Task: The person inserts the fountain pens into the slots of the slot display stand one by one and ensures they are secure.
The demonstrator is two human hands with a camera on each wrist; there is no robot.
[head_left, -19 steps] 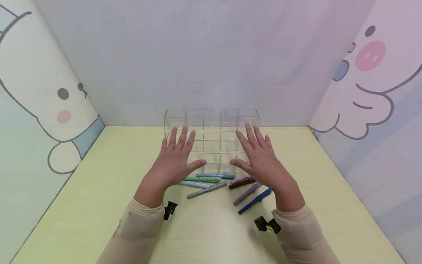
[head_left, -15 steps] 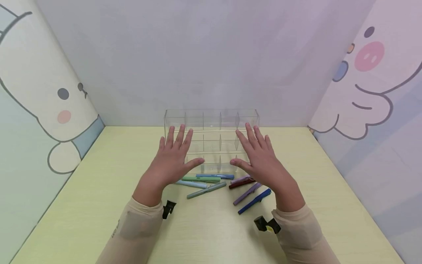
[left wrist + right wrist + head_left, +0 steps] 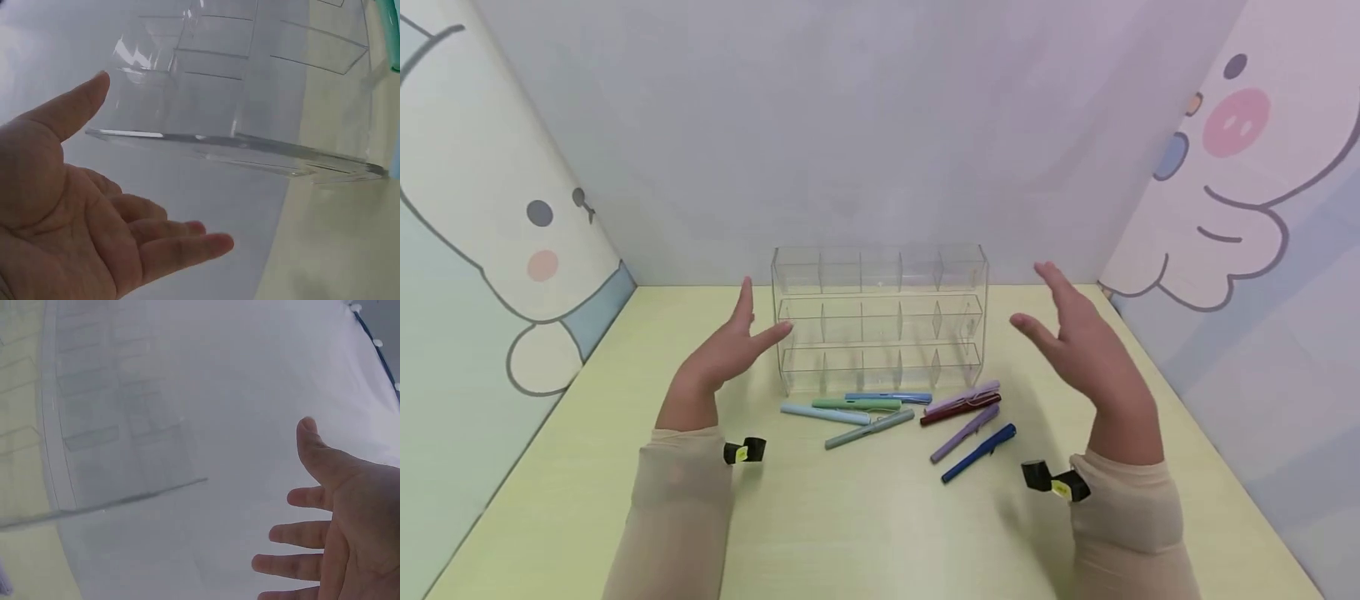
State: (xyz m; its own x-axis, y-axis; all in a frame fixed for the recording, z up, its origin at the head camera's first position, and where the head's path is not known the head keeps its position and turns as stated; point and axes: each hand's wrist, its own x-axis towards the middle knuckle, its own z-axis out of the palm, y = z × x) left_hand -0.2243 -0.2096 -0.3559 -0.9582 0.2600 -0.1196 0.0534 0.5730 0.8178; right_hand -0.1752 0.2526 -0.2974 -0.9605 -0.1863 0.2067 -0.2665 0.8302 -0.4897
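A clear tiered organizer [image 3: 880, 307] with several compartments stands at the back of the table. My left hand [image 3: 722, 354] hovers beside its left side, palm turned inward and holding nothing; in the left wrist view the fingers [image 3: 181, 253] are extended near the clear side wall. On the other side, my right hand [image 3: 1090, 354] is raised farther from the organizer, thumb and fingers spread. In front of the organizer lie several pens: a green pen [image 3: 857, 404], a pale blue pen [image 3: 823, 413], a grey-green pen [image 3: 870, 429], a dark red pen [image 3: 958, 410] and a dark blue pen [image 3: 977, 454].
A blue pen [image 3: 887, 397] and two purple pens, one of them a lilac pen [image 3: 966, 433], lie among the others. The pale yellow table [image 3: 850, 533] is bordered by a grey back wall [image 3: 880, 125] and cartoon-printed side panels.
Both hands have moved apart, from in front of the organizer out to its left and right. They have turned from palms down to palms facing inward. Organizer and pens stay put.
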